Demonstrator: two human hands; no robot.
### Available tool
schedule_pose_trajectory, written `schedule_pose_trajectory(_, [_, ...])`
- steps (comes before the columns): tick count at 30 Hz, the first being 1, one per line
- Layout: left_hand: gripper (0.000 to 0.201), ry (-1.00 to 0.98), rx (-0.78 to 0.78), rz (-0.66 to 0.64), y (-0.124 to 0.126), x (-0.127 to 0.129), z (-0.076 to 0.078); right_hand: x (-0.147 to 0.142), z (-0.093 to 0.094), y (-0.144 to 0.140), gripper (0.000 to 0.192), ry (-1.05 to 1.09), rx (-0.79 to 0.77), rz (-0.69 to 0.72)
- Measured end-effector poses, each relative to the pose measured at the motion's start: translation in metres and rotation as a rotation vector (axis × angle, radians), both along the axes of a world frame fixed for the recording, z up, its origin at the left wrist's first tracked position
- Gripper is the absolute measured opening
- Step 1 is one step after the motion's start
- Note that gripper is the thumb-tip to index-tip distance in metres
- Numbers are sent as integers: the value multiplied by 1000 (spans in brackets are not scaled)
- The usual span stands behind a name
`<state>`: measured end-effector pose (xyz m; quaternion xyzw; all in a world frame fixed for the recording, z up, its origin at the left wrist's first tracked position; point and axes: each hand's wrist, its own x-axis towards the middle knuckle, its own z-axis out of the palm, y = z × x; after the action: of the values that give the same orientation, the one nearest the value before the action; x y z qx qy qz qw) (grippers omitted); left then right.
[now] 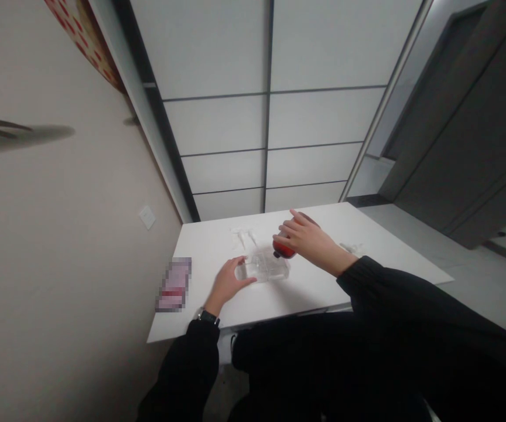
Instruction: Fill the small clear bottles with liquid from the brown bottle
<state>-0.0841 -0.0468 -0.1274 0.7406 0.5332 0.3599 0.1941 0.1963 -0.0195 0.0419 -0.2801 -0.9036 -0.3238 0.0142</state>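
Note:
A clear shallow plastic container (pixel 265 269) lies on the white table (pixel 323 281). My left hand (pixel 228 281) rests at its left end, fingers touching the rim. My right hand (pixel 308 237) grips a tilted bottle of red liquid (pixel 284 246), its lower end just above the container's right side. Whether liquid is flowing is too small to tell.
Small clear plastic pieces (pixel 242 235) lie at the back of the table, and another clear piece (pixel 352 248) sits to the right. A blurred pink and red flat object (pixel 173 284) lies at the table's left edge beside the beige wall. Dark cabinets stand at the right.

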Motion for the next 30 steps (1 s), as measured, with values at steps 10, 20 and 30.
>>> schedule_pose_trajectory(10, [67, 6, 4, 10, 1, -1, -1, -11, 2, 5, 20, 15, -58, 32])
schedule_pose_trajectory(20, [66, 0, -2, 19, -1, 1, 3, -25, 9, 5, 22, -49, -20, 83])
schedule_pose_trajectory(30, [66, -2, -9, 15, 0, 3, 3, -35, 8, 6, 20, -88, -43, 75])
